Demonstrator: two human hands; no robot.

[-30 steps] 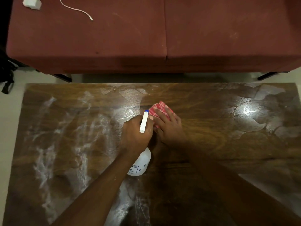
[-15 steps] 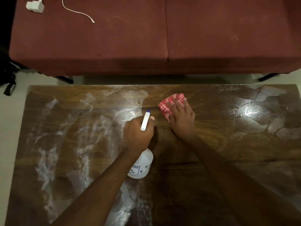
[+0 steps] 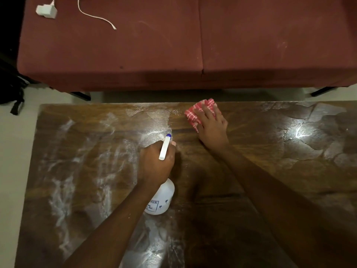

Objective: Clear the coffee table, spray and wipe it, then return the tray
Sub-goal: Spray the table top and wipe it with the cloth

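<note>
Right now the red-white cloth [image 3: 195, 115] lies at the far edge of the coffee table [image 3: 270, 171], flat under my right hand [image 3: 212, 128], which presses it with fingers straight and spread. My left hand [image 3: 156, 163] grips the spray bottle [image 3: 161, 200] by the neck over the table's centre. White streaks cover the tabletop's left side. Beyond it is a maroon sofa [image 3: 135, 55] with a white charger [image 3: 46, 11] and cable [image 3: 96, 18] on it.

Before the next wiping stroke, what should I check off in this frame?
1. Red-and-white checked cloth pressed flat under right hand: ok.
2. White plastic spray bottle gripped by left hand: ok.
3. White streaks on brown wooden coffee table, left part, wiped: not ok.
4. Cloth fully inside table's far edge: cannot tell.
5. Tray ready to return: cannot tell, not in view.
</note>
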